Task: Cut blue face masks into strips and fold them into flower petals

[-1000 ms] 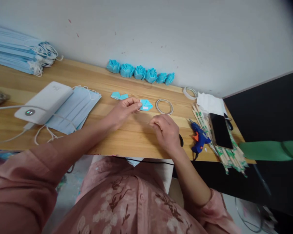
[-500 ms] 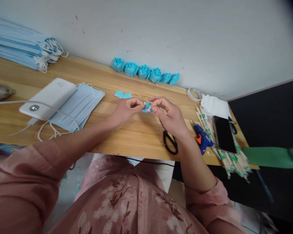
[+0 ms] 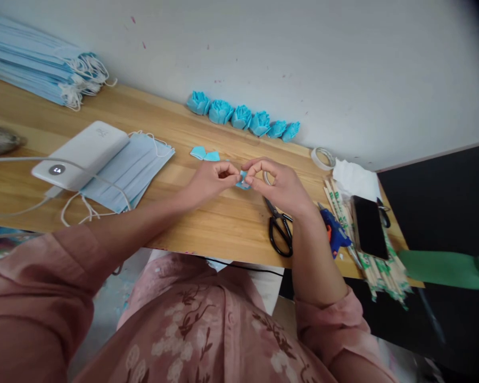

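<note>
Together, the left hand [image 3: 209, 183] and right hand [image 3: 279, 186] pinch a small, bright-blue, flat piece of soft material [image 3: 242, 181] between thumbs and fingertips, a whitish patch showing near the right thumb. It sits over the middle of the brown wooden table [image 3: 207, 229]; whether it touches the wood, I cannot tell. Black-handled metal scissors [image 3: 280, 234] lie beside the right wrist, and two small, angular, bright-blue pieces [image 3: 206, 154] rest just beyond the left hand.
</note>
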The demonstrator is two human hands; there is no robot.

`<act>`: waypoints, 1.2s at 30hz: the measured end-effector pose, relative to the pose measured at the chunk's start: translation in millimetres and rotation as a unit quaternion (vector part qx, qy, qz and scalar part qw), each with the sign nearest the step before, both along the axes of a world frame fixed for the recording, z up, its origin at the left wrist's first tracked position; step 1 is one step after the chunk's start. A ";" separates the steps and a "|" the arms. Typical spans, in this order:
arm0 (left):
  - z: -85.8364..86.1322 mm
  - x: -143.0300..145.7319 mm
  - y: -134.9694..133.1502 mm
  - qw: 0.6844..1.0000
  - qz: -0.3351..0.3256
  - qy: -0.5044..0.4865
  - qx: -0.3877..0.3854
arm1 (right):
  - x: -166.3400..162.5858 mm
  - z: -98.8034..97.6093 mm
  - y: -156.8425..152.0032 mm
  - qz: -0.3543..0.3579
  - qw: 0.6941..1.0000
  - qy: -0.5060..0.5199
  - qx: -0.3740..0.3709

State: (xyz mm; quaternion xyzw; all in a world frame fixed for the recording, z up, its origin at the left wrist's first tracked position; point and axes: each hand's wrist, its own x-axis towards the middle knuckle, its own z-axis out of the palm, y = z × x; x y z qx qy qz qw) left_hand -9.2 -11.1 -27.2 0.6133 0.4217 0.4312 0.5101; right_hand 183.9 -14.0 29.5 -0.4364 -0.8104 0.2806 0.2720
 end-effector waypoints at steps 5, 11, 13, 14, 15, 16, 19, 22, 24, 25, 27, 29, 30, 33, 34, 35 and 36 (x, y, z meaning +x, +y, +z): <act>3.5 0.0 -2.1 1.000 -0.008 0.010 -0.003 | 3.2 -4.0 1.5 -0.003 0.999 0.013 -0.029; 2.3 -0.2 -1.4 1.000 -0.013 0.005 -0.004 | 5.3 -11.6 3.8 -0.003 1.000 -0.002 -0.028; 1.8 -0.2 -1.1 1.000 -0.012 0.011 -0.001 | 5.8 -12.3 4.3 -0.003 1.000 -0.011 -0.025; 1.6 -0.2 -1.1 1.000 -0.010 0.015 0.000 | 6.0 -12.6 4.6 -0.004 1.000 -0.014 -0.022; 1.5 -0.2 -1.0 1.000 -0.010 0.020 0.001 | 6.1 -12.9 4.7 -0.005 1.000 -0.015 -0.020; 1.3 -0.2 -1.0 1.000 -0.009 0.023 0.002 | 6.1 -13.4 4.9 -0.007 1.000 -0.015 -0.017; 0.5 -0.1 -1.0 1.000 -0.010 0.027 0.007 | 5.2 -15.4 4.8 -0.010 1.000 -0.015 -0.006; -0.9 0.1 -0.6 1.000 -0.007 0.028 0.008 | 3.9 -17.6 4.1 -0.016 1.000 -0.021 0.010; -1.8 0.1 -0.1 1.000 -0.007 0.026 0.004 | 3.3 -18.8 3.7 -0.022 0.999 -0.024 0.014; -2.2 0.1 0.1 1.000 -0.008 0.025 0.002 | 3.1 -19.2 3.6 -0.025 0.999 -0.025 0.014; -2.5 -0.1 0.4 1.000 -0.011 0.024 0.001 | 2.9 -19.8 3.6 -0.030 0.999 -0.026 0.014; -2.3 -0.3 0.6 1.000 -0.015 0.024 0.003 | 3.0 -20.2 3.9 -0.030 0.999 -0.026 0.014; -2.1 -0.4 0.6 1.000 -0.017 0.023 0.004 | 3.2 -20.4 4.1 -0.029 0.999 -0.025 0.014; -0.7 -0.7 0.3 0.999 -0.018 0.030 0.007 | 4.8 -20.3 4.6 -0.017 0.999 -0.024 0.014; -0.2 -0.7 0.2 0.999 -0.017 0.034 0.007 | 5.6 -20.0 4.8 -0.012 1.000 -0.022 0.013; 0.4 -0.7 0.1 0.999 -0.016 0.039 0.007 | 6.4 -19.6 4.8 -0.005 1.000 -0.018 0.011; 0.9 -0.7 0.0 0.999 -0.013 0.042 0.007 | 7.2 -19.2 4.9 0.000 1.000 -0.014 0.007</act>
